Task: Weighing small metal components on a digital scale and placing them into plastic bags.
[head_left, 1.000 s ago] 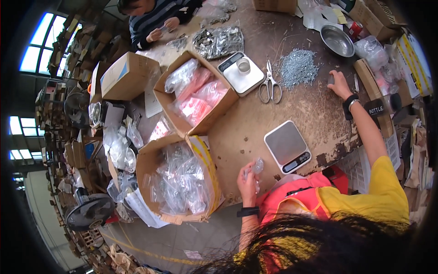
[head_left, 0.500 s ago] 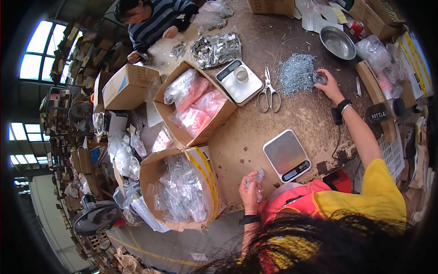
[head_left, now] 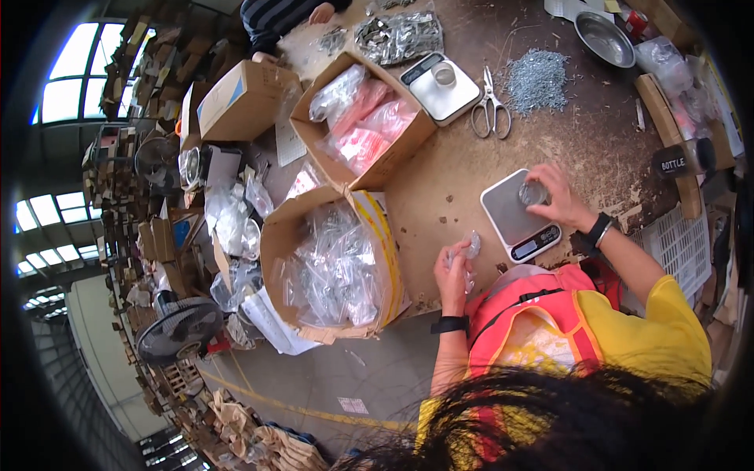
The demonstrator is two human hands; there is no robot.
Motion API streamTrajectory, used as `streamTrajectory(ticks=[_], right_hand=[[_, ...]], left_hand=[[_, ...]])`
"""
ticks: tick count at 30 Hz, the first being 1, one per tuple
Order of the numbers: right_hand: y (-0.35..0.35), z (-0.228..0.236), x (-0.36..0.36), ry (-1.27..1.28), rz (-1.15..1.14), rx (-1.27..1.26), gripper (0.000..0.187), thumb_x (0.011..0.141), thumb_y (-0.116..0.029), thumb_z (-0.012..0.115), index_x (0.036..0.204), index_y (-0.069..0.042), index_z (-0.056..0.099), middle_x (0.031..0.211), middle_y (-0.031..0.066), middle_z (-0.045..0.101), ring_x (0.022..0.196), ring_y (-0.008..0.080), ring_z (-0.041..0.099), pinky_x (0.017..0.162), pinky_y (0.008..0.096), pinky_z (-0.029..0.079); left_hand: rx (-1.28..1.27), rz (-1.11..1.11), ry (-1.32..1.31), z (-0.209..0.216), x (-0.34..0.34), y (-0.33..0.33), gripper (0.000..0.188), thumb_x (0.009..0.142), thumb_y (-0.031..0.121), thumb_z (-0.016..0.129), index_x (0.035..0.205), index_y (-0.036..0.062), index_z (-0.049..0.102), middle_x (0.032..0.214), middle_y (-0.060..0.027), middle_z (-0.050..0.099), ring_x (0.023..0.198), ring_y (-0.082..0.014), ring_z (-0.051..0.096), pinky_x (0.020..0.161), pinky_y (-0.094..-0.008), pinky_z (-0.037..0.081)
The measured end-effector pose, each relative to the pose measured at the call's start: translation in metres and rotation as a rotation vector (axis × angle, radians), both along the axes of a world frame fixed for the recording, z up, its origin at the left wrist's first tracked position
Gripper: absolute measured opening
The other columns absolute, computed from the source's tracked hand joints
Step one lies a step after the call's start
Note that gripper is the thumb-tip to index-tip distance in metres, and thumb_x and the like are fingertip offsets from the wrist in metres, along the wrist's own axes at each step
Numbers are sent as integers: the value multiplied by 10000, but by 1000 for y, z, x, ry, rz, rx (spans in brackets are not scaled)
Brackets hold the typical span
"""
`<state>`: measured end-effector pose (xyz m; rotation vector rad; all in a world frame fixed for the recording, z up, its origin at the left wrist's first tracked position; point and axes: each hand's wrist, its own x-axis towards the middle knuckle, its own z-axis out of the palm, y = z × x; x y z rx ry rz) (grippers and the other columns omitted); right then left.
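My right hand [head_left: 559,198] has its fingers wrapped round a small clear round cup [head_left: 532,193], held at the plate of the near kitchen scale [head_left: 499,206]. Whether the cup rests on the plate or hovers just over it, I cannot tell. Left of that scale, my left hand [head_left: 451,281] is closed on a crumpled clear plastic bag [head_left: 473,248]. Farther back lies a heap of small silvery metal pieces [head_left: 538,81], too fine to name. Scissors [head_left: 492,111] lie left of the heap, beside a second scale [head_left: 449,100] bearing another small cup [head_left: 444,74].
Two open cartons stand at left, one with pink and clear bags [head_left: 412,135], one with clear bags [head_left: 390,263]. A metal bowl [head_left: 605,41] and a dark bottle [head_left: 685,159] are at right. Across the table, a person's striped sleeve [head_left: 275,22] shows near a bag of metal parts [head_left: 399,38].
My right hand has come from the metal heap back toward me to the near scale, carrying the cup. My left hand still grips the bag. The whole view has shifted.
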<state>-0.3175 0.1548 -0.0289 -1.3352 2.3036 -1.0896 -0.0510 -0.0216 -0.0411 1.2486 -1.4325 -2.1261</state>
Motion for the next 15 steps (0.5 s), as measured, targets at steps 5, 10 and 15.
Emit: streamTrajectory(ticks=[5, 10, 15], right_hand=[[-4, -12, 35, 26, 18, 22, 604, 649, -151, 858, 1188, -106, 588, 1210, 126, 572, 1185, 353, 508, 1062, 461, 393], [-34, 23, 68, 109, 234, -78, 531, 701, -98, 795, 1201, -120, 616, 1295, 148, 531, 1217, 380, 501, 1058, 479, 406], [-74, 11, 90, 67, 554, -87, 280, 815, -63, 699, 1092, -101, 677, 1122, 126, 596, 1045, 329, 608, 897, 414, 507]], left_hand=[[4, -45, 37, -14, 8, -6, 73, 960, 122, 577, 940, 54, 594, 1025, -82, 726, 608, -67, 515, 495, -220, 423], [-18, -29, 164, -17, 9, -8, 48, 955, 99, 592, 951, 52, 599, 947, -70, 705, 607, -60, 501, 504, -217, 394], [-21, -183, 95, -17, 15, -14, 37, 968, 97, 630, 984, 72, 607, 955, -64, 692, 612, -54, 490, 528, -216, 400]])
